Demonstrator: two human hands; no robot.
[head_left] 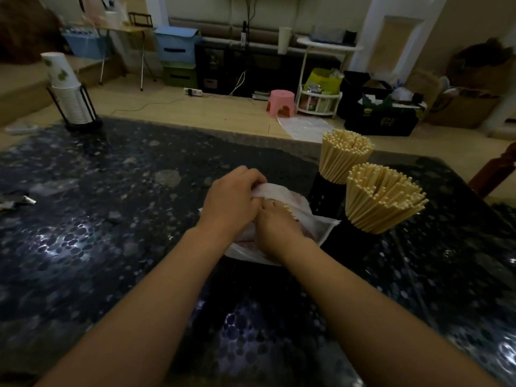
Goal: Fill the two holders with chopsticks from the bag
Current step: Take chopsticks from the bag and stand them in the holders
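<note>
**Spill risk: holders near full**

Left hand point(231, 202) pinches the bag point(282, 219) mouth; right hand point(276, 227) is inside, fingers curled on chopsticks point(284, 206). Both holders point(325, 196) stand just right of the bag, packed and fanning out. Forcing more in could tip one or scatter sticks. Cup stack point(69, 93) far left, well clear.

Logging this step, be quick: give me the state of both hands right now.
Left hand: grips the upper edge of the white plastic bag, holding it open.
Right hand: inside the bag at the chopsticks; its grip cannot be told.
</note>
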